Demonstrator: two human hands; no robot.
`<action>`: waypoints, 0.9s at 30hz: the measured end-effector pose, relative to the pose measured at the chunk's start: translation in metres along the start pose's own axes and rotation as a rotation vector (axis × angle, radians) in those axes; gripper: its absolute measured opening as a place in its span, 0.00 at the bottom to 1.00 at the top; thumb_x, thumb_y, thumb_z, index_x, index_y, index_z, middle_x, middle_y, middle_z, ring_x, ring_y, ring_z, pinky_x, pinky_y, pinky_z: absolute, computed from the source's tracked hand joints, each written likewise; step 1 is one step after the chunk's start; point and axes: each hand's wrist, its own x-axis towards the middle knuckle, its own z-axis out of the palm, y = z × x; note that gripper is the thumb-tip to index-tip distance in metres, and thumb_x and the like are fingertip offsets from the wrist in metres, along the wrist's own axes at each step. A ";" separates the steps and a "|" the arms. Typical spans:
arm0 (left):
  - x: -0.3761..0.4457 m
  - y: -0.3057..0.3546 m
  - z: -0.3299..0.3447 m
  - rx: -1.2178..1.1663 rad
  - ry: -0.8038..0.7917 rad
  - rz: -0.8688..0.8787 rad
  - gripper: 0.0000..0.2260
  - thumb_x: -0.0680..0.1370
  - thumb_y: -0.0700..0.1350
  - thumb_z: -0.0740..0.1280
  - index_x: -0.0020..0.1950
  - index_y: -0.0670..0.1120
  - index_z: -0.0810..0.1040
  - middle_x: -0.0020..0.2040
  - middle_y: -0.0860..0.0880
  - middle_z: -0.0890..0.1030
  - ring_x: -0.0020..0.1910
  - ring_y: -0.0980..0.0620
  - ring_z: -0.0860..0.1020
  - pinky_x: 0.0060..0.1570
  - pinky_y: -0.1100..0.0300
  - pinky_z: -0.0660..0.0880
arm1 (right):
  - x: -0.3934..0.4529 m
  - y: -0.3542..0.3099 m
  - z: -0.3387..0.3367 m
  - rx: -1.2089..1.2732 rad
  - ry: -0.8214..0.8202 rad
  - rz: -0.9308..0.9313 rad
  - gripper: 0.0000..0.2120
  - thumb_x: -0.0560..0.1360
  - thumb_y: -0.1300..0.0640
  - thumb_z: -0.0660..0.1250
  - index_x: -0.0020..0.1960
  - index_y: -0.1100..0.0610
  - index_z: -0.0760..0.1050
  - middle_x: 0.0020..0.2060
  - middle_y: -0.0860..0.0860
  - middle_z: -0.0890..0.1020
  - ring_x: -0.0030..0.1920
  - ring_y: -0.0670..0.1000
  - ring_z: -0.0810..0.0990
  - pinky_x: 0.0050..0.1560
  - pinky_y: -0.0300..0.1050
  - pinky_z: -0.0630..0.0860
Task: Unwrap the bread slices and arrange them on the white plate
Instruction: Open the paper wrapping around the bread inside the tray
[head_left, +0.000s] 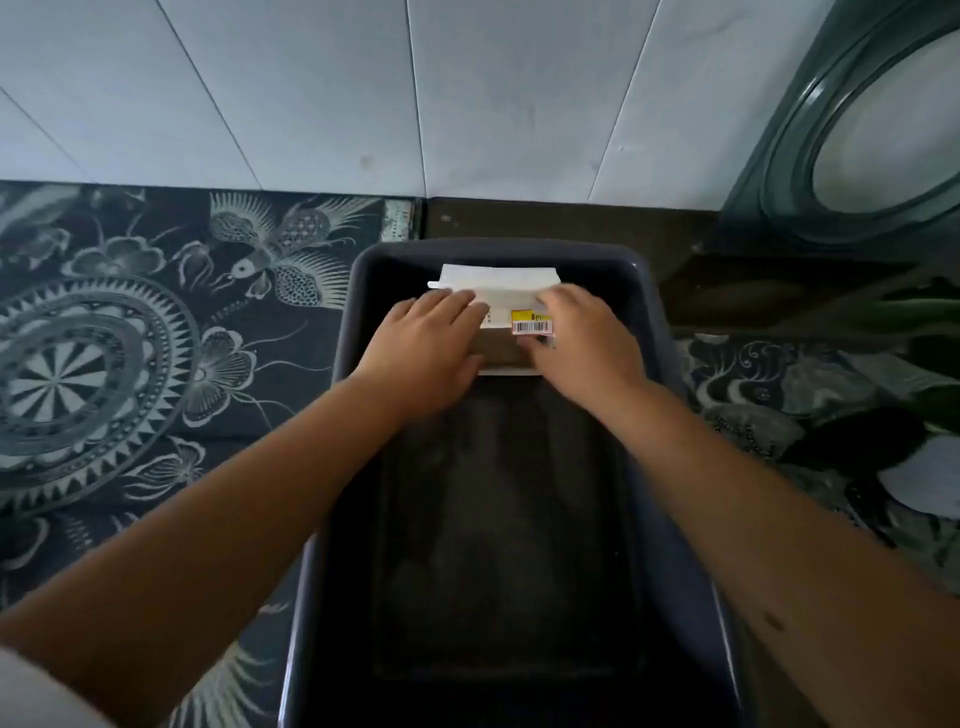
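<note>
A wrapped bread package (501, 291), white with a yellow price sticker and barcode (531, 321), lies at the far end of a dark blue plastic tub (670, 364). My left hand (431, 348) rests on the package's left side, fingers spread over it. On its right side my right hand (582, 343) presses, fingers curled at the sticker. Both hands touch the wrap, which looks closed. A brown band of the package shows between the hands. No white plate is in view.
The tub sits on a dark patterned cloth (156, 322) spread over the floor. Pale wall panels (363, 93) rise behind. A grey-green round appliance (852, 130) stands at the upper right, and dark leaves with a white object (924, 483) lie at the right.
</note>
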 end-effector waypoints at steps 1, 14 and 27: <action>0.010 -0.006 0.005 0.004 0.030 0.028 0.27 0.74 0.51 0.69 0.70 0.44 0.69 0.71 0.42 0.73 0.70 0.41 0.69 0.64 0.42 0.69 | 0.012 0.002 0.003 -0.034 0.028 -0.031 0.24 0.72 0.48 0.74 0.64 0.55 0.74 0.61 0.53 0.79 0.59 0.57 0.77 0.50 0.55 0.78; 0.078 -0.044 0.028 0.125 0.023 0.076 0.15 0.75 0.42 0.65 0.61 0.42 0.74 0.51 0.42 0.83 0.46 0.37 0.81 0.45 0.45 0.73 | 0.076 0.023 0.017 -0.309 0.020 -0.345 0.10 0.78 0.58 0.65 0.57 0.59 0.77 0.47 0.58 0.84 0.47 0.61 0.81 0.37 0.52 0.76; 0.026 -0.014 -0.005 0.206 -0.016 0.107 0.11 0.73 0.38 0.67 0.55 0.45 0.75 0.44 0.47 0.82 0.41 0.42 0.81 0.32 0.54 0.65 | 0.022 0.014 -0.005 -0.262 0.009 -0.445 0.06 0.73 0.64 0.69 0.48 0.58 0.75 0.38 0.55 0.80 0.38 0.57 0.78 0.25 0.47 0.68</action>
